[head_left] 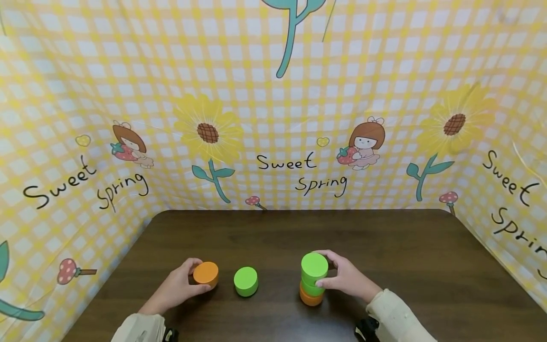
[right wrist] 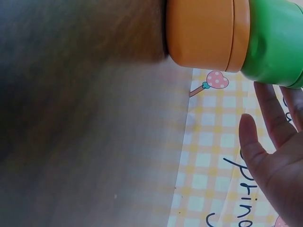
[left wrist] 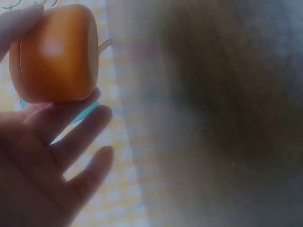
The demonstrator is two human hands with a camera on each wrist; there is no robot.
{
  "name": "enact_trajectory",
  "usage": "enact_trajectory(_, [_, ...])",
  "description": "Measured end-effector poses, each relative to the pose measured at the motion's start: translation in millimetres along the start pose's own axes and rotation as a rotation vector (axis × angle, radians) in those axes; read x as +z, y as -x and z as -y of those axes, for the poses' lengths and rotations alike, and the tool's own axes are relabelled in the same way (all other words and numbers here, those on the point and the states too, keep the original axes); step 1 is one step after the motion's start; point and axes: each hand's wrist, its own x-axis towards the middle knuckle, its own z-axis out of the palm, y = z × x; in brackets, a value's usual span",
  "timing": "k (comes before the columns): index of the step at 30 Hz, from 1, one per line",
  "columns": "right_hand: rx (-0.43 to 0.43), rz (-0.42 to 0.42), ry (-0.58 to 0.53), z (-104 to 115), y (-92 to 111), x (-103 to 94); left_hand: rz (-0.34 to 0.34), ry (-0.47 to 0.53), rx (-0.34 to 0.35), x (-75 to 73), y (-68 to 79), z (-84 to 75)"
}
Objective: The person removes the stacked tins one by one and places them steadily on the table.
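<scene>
My left hand (head_left: pixel 178 285) grips an orange cylindrical block (head_left: pixel 206 274) by its sides, thumb at the front. Seen from the left wrist, that orange block (left wrist: pixel 57 54) is raised off the tabletop, with wall cloth showing beneath it. Just to its right a green block (head_left: pixel 245 281) stands alone on the table. Farther right rises a stack: an orange block (head_left: pixel 310 295) at the bottom, green above it. The upper green block (head_left: pixel 314 266) is pinched by my right hand (head_left: pixel 344 274), thumb near its lower edge. The right wrist view shows orange (right wrist: pixel 203 35) under green (right wrist: pixel 274 40).
The dark wooden table (head_left: pixel 256 232) has rounded far corners. Yellow checked cloth (head_left: pixel 278 114) with printed flowers and lettering hangs behind it and along both sides.
</scene>
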Motion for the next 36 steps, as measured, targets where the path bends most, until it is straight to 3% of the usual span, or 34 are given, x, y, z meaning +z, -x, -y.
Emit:
enact_trajectory(11, [-0.017, 0.007, -0.021, 0, 1, 1.9, 0.157, 0.022, 0.076, 2.7, -7.0, -1.6])
enact_trajectory(17, [0.012, -0.002, -0.025, -1, 6, 3.4, 0.204, 0.037, 0.071, 3.5, -12.3, -0.3])
enact_trajectory(36, [-0.001, 0.019, 0.06, 9, 0, -1.3, 0.225, 0.024, 0.063, -0.6, -7.5, 4.8])
